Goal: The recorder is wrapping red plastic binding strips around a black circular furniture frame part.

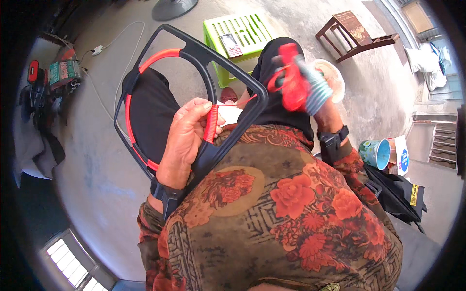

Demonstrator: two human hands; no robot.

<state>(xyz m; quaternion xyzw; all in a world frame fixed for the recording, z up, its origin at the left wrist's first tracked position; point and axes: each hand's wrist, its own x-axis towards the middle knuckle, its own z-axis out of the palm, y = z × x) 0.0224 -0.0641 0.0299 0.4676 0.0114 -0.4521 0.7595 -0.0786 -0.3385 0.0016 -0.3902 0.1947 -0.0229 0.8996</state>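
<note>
My left hand (187, 131) is closed on the inner ring of a black plastic frame (236, 72), which rests over my lap. Thumb and fingers pinch the ring where a coil of red cord (211, 123) is wound tightly round it. From the coil a thin red strand (239, 103) runs right, passing by the frame's side bar. More red sections (160, 57) cover the ring at its upper, left and lower parts. My right hand wears a red glove (295, 89) with a grey-blue knitted cuff (318, 89). It is raised to the right, apart from the frame, its fingers smeared by motion.
A green slatted stool (238, 30) with a phone-like item (230, 44) on it stands ahead. Beyond it is a brown wooden stool (352, 31). A pale round container (332, 77) sits behind my right hand; a blue bucket (376, 153) stands right. A white cable (128, 72) crosses the floor.
</note>
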